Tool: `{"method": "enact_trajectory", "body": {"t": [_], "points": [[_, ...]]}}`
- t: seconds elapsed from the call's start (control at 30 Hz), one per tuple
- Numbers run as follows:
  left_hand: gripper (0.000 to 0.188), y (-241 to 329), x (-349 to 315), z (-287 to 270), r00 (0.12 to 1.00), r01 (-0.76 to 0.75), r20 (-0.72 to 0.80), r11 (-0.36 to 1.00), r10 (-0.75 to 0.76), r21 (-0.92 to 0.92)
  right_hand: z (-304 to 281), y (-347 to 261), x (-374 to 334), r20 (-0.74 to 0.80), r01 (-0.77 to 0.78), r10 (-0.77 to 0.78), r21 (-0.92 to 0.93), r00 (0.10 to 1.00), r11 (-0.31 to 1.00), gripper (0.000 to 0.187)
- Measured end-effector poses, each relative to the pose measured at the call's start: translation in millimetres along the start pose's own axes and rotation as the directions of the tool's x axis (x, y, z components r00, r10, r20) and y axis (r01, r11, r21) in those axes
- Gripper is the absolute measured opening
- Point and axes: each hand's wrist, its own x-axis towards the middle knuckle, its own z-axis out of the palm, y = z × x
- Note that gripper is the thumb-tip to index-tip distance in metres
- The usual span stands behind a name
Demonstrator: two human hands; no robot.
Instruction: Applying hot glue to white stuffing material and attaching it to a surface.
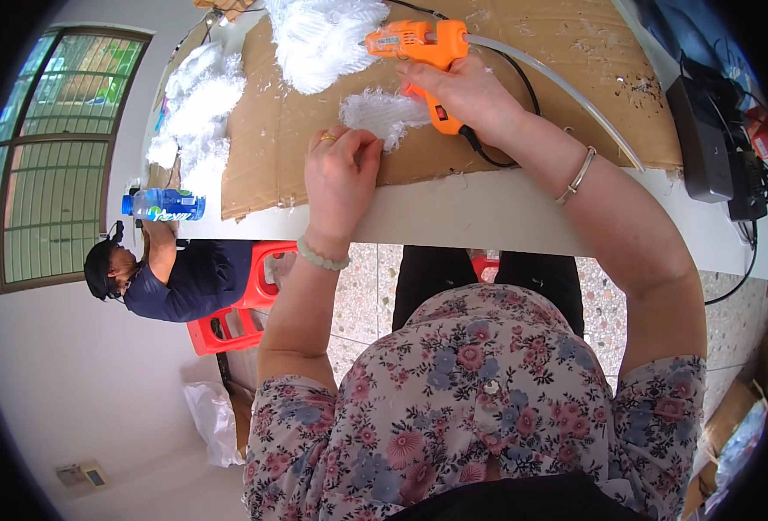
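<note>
My right hand (466, 91) is wrapped round the grip of an orange hot glue gun (436, 48), whose nozzle points left. A clear glue stick (558, 74) sticks out of its back end and curves down to the right. My left hand (340, 174) is closed in a pinch at the near part of the cardboard; what its fingertips hold, if anything, is hidden. Right beside those fingertips lies a small piece of white ribbed, fluffy material (382, 117), partly under the glue gun. A larger bundle of the same white material (319, 43) lies farther off, by the nozzle.
A brown cardboard sheet (271, 165) covers much of the white table (453, 208). More white fluffy material (197, 104) is heaped at left, near a plastic bottle (165, 205). A black power box (699, 139) stands at right. Another person (171, 278) sits at left by a red stool (228, 330).
</note>
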Motion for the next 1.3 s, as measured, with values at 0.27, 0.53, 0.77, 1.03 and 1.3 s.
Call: {"method": "enact_trajectory", "body": {"t": [0.27,0.53,0.77,1.03,1.3], "points": [[0.009,-18,14,-4,0.905,0.397,0.003,0.843,-0.425,-0.363,1,-7,-3,-0.017,-0.020,0.019,-0.047,1.000,0.999,0.032],[0.006,0,6,-7,0.994,-0.108,-0.031,0.994,0.107,-0.024,0,-5,-1,-0.002,-0.034,0.034,-0.048,0.999,0.998,0.030],[0.007,-33,10,-19,0.944,0.222,-0.154,0.909,-0.291,-0.353,3,-9,-1,-0.024,-0.072,0.071,-0.051,0.997,0.996,0.029],[0.009,-29,8,-11,0.993,-0.100,0.058,0.995,0.101,-0.011,5,-12,-4,-0.011,-0.050,0.050,-0.009,0.999,0.999,0.030],[0.013,-59,24,-9,0.909,0.359,-0.019,0.803,-0.417,-0.476,3,-10,-2,0.005,-0.077,0.077,-0.028,0.997,0.997,0.029]]}}
